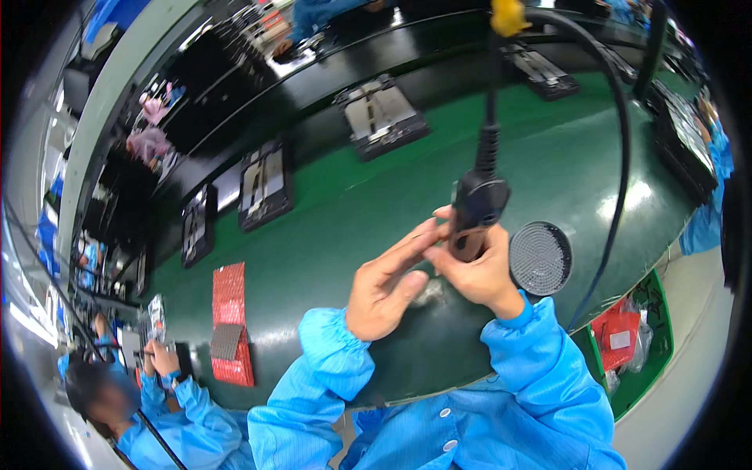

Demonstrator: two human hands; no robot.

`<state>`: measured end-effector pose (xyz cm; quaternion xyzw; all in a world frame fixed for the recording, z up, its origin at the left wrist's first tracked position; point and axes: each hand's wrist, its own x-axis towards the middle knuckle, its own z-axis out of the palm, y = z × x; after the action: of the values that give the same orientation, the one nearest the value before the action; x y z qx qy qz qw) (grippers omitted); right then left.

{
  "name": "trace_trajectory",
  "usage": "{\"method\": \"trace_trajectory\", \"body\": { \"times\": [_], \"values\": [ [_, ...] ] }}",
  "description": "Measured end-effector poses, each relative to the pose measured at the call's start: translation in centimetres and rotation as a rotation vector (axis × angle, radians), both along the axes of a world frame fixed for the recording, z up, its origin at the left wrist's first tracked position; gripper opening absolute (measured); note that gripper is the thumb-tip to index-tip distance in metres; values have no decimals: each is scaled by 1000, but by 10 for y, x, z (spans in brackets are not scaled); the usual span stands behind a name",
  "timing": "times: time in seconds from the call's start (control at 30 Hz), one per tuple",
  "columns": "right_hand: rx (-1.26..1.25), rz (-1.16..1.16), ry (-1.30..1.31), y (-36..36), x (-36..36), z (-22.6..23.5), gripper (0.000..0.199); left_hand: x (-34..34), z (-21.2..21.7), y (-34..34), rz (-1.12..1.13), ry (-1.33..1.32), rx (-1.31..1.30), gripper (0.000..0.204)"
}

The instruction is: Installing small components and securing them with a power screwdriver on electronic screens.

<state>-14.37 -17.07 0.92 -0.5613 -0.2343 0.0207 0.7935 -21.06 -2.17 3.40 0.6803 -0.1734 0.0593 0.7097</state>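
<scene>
The person's blue right sleeve (548, 360) crosses the near edge of the tabletop (337, 227), with a green crate (667, 313) past that edge on the right. The red bubble wrap (229, 294) lies well left of the left sleeve (333, 364), a grey ridged pad (226, 341) resting on it; a wide sweep of that elbow might drag the loose pad off.

Ahead, the right hand (484, 270) has its grip wrapped about the lower end of the black hand tool (479, 202), which stands nearly upright above the tabletop. The left hand (382, 290) has its grip spread, thumb apart from the straight fingers, whose tips meet the tool's lower end; whether they press on anything there cannot be told. Were the tool live, fingertips so close to its working end could be caught, and the hands mask that end, so a slip might go unnoticed.

Just right of the right hand sits a round dark dish (561, 252); an outward knock of the wrist could tip it. Beyond, a looping black cable (624, 149) could snag the forearm if the arm swung right. Farther off, a dark-framed unit (392, 143) lies clear of both hands.
</scene>
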Motion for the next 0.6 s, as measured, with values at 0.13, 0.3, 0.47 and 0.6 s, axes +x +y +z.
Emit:
{"method": "trace_trajectory", "body": {
  "times": [0.13, 0.3, 0.47, 0.6],
  "values": [
    [-95, -5, -27, -1, 4, -2, 35, 28, 0, 28, 254, -12, 277, 50],
    [-19, -63, -194, 1, 3, 8, 66, 110, -30, 84, 467, -267, 1194, 63],
    [-57, -33, -197, -4, 3, 5, 64, 190, -44, 107, 467, -93, 1842, 85],
    [15, 5, -229, 5, 5, 0, 64, 219, -36, 123, 445, 187, 1824, 86]
  ]
}}
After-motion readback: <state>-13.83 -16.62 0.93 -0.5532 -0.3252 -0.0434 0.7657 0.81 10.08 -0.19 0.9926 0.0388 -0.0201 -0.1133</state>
